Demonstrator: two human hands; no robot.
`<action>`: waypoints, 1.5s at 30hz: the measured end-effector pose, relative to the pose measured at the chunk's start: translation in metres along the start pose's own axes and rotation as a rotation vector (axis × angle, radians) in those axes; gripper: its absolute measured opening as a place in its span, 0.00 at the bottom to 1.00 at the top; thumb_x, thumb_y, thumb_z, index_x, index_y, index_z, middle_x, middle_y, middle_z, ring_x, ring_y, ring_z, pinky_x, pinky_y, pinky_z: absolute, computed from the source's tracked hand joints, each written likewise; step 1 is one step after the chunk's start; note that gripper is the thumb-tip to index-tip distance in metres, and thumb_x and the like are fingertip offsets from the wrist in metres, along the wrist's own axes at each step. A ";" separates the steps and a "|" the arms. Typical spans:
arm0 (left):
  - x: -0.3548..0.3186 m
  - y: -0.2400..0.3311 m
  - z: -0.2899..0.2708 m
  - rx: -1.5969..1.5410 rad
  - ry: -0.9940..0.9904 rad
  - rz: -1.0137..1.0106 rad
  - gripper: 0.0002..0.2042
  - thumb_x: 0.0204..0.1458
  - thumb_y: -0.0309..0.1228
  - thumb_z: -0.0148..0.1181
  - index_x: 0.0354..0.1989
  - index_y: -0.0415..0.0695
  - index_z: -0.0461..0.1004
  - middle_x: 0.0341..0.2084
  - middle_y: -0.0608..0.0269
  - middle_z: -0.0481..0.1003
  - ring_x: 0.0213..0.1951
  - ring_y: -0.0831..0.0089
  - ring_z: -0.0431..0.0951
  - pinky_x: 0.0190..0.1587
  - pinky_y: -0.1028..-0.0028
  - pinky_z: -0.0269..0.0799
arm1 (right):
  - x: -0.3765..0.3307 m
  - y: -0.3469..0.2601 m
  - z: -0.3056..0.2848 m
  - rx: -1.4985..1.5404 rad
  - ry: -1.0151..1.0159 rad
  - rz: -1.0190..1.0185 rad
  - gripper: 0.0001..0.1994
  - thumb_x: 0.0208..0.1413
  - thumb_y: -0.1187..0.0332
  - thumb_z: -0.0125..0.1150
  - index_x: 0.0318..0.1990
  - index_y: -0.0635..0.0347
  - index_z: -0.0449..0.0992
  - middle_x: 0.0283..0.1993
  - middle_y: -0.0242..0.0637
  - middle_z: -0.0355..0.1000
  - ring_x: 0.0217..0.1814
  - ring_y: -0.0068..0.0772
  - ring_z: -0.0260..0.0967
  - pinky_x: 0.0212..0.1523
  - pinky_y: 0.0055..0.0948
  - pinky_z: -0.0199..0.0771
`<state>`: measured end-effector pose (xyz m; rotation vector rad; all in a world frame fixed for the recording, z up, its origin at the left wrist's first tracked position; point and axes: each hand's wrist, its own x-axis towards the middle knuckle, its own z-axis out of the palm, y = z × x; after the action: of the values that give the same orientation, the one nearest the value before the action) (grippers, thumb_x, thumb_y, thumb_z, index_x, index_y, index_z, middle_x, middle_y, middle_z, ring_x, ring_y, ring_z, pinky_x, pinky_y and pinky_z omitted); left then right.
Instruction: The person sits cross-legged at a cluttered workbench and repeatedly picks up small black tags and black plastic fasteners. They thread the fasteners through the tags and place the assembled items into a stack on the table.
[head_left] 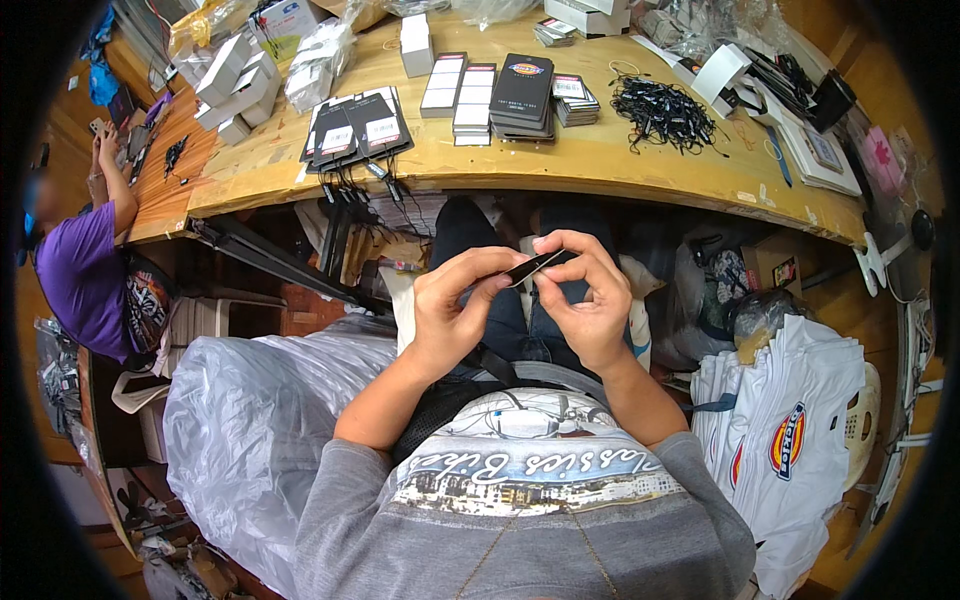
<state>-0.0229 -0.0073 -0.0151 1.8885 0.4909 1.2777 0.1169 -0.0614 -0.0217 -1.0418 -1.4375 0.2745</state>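
While tags (520, 90) lie at twelve o'clock and shirts (790, 430) at four, left hand (450, 305) and right hand (590, 300) pinch a card (528, 268). Forearms (388, 395) converge.

Past bare tabletop (560, 170), card stacks (522, 95) block the fingers (583, 243).

Remotely, I am holding the bare left hand (447, 305) and the bare right hand (592, 312) close together, thumbs (487, 296) pinching against curled fingers (585, 248), while both bare forearms (388, 398) are slanting inward from short grey fabric sleeves (352, 475).
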 end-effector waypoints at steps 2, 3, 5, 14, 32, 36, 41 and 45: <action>0.001 0.001 0.000 0.046 -0.026 0.042 0.09 0.36 0.12 0.50 0.28 0.35 0.70 0.27 0.56 0.72 0.31 0.68 0.73 0.34 0.78 0.67 | 0.001 0.000 -0.002 0.004 -0.035 0.016 0.07 0.35 0.84 0.55 0.23 0.65 0.66 0.36 0.42 0.64 0.39 0.32 0.64 0.41 0.26 0.61; 0.001 0.002 0.000 0.061 -0.043 0.063 0.10 0.35 0.12 0.49 0.28 0.35 0.70 0.27 0.55 0.72 0.31 0.68 0.73 0.34 0.78 0.67 | 0.001 0.000 -0.003 0.005 -0.052 0.024 0.06 0.35 0.84 0.55 0.23 0.65 0.66 0.35 0.41 0.64 0.39 0.32 0.64 0.41 0.26 0.62; 0.001 0.003 0.000 0.087 -0.071 0.087 0.10 0.34 0.11 0.49 0.28 0.34 0.70 0.27 0.54 0.72 0.31 0.68 0.73 0.34 0.77 0.67 | 0.003 -0.001 -0.004 0.066 -0.065 0.035 0.06 0.35 0.84 0.54 0.23 0.65 0.66 0.35 0.41 0.64 0.39 0.32 0.64 0.41 0.26 0.62; 0.007 -0.002 -0.014 -0.048 -0.231 0.034 0.08 0.36 0.15 0.52 0.27 0.35 0.70 0.26 0.58 0.71 0.30 0.70 0.72 0.33 0.79 0.66 | 0.002 0.006 -0.007 0.214 -0.130 0.090 0.07 0.36 0.82 0.57 0.22 0.64 0.65 0.33 0.40 0.64 0.38 0.30 0.64 0.41 0.26 0.63; -0.004 -0.026 -0.005 -0.744 -0.300 -0.551 0.05 0.40 0.24 0.56 0.25 0.36 0.69 0.24 0.66 0.68 0.27 0.83 0.66 0.30 0.85 0.61 | -0.004 0.008 -0.001 0.419 -0.190 0.282 0.08 0.32 0.82 0.60 0.22 0.65 0.68 0.25 0.35 0.68 0.29 0.25 0.66 0.31 0.20 0.64; -0.004 -0.020 -0.002 -0.515 -0.210 -0.495 0.04 0.44 0.25 0.52 0.26 0.36 0.66 0.24 0.65 0.68 0.28 0.82 0.65 0.32 0.84 0.61 | -0.002 0.013 0.000 0.316 -0.213 0.179 0.09 0.35 0.83 0.58 0.28 0.65 0.68 0.27 0.34 0.66 0.31 0.22 0.65 0.32 0.18 0.64; -0.001 -0.021 -0.005 -0.649 -0.036 -0.368 0.04 0.48 0.26 0.47 0.27 0.39 0.61 0.26 0.59 0.68 0.30 0.78 0.67 0.35 0.81 0.63 | -0.004 0.010 0.009 0.537 -0.164 0.321 0.16 0.40 0.83 0.54 0.39 0.63 0.62 0.31 0.31 0.64 0.33 0.17 0.63 0.36 0.16 0.65; 0.001 -0.021 -0.007 -0.618 0.106 -0.279 0.07 0.48 0.31 0.48 0.27 0.41 0.59 0.25 0.58 0.67 0.30 0.73 0.69 0.34 0.78 0.66 | -0.005 0.012 0.008 0.514 -0.180 0.372 0.16 0.41 0.82 0.54 0.40 0.63 0.63 0.29 0.33 0.66 0.32 0.17 0.64 0.33 0.16 0.65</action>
<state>-0.0266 0.0087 -0.0293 1.1992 0.3440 1.1741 0.1139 -0.0553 -0.0351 -0.8622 -1.2249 0.9742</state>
